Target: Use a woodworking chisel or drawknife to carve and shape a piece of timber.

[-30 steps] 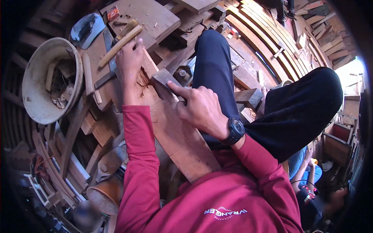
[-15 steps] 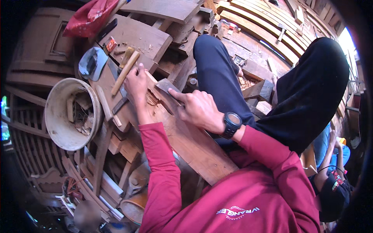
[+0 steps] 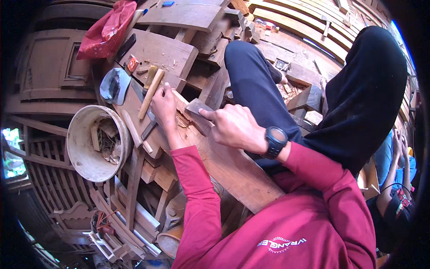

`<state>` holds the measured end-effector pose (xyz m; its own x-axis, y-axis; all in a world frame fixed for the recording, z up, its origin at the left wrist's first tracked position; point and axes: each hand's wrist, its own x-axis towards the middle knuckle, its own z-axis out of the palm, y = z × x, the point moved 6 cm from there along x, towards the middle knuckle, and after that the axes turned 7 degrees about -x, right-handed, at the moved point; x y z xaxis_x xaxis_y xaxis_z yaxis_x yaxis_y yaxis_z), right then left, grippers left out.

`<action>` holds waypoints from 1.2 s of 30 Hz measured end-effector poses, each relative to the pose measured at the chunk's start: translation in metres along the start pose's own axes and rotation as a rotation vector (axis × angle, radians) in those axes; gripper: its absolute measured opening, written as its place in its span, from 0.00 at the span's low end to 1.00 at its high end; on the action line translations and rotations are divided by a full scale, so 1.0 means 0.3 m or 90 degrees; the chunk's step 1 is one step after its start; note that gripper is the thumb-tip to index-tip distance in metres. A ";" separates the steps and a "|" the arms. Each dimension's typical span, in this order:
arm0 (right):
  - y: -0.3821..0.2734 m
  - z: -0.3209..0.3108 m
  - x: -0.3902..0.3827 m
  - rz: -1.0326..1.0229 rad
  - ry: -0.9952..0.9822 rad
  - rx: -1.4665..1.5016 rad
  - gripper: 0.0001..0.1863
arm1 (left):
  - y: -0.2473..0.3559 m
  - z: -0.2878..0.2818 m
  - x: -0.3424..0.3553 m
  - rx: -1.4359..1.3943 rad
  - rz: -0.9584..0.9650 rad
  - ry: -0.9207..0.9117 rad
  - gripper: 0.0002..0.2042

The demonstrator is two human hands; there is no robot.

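My left hand (image 3: 165, 106) is closed at the far end of a narrow pale wooden piece (image 3: 180, 98), its fingers curled there. In my right hand (image 3: 237, 128) is a flat, grey-brown rectangular block (image 3: 199, 114), its forefinger stretched along it; the block lies against the pale piece's near end. Both hands are over a long wooden board (image 3: 242, 175) that slants toward my body. Wood shavings (image 3: 182, 120) lie between the hands. Beside my left hand are a round wooden handle or mallet (image 3: 151, 94) and a dark metal tool (image 3: 149, 129), partly hidden.
A whitish bucket (image 3: 83, 148) with wood scraps stands to the left. Near it lie a cap (image 3: 115, 86), a small red box (image 3: 132, 63) and a red bag (image 3: 107, 32). Lumber is stacked at the back, with a hammer (image 3: 326, 26) on it. Another person's hands (image 3: 400, 145) show at right.
The view has shifted, so most things sit farther right and a little lower. Both hands keep nearly the same grip and place on the work.
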<state>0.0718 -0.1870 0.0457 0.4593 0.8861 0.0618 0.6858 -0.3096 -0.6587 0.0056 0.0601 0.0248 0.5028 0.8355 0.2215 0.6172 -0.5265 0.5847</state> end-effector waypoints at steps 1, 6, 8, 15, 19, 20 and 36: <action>-0.009 -0.008 -0.014 0.000 -0.003 0.004 0.28 | 0.001 -0.008 -0.009 -0.009 -0.004 -0.007 0.21; -0.020 0.021 0.006 0.018 0.014 0.030 0.25 | -0.002 -0.003 0.007 -0.004 0.010 -0.012 0.22; 0.000 0.038 0.051 0.023 0.059 0.044 0.27 | 0.008 0.014 0.004 -0.006 -0.021 -0.018 0.22; -0.036 -0.017 0.009 0.011 -0.029 0.007 0.27 | -0.005 -0.020 0.007 -0.004 -0.035 -0.025 0.24; -0.024 0.025 0.057 0.031 0.045 0.029 0.17 | -0.003 0.010 0.009 -0.019 -0.045 -0.030 0.25; -0.002 0.044 0.076 0.032 0.066 0.023 0.16 | 0.012 0.022 0.003 0.000 -0.048 -0.029 0.26; -0.045 -0.007 0.087 0.015 0.038 0.034 0.14 | 0.014 -0.011 -0.004 -0.002 -0.073 -0.024 0.31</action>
<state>0.0757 -0.1605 0.0576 0.5088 0.8563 0.0887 0.6440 -0.3102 -0.6994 0.0055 0.0576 0.0296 0.4516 0.8837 0.1229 0.6699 -0.4268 0.6076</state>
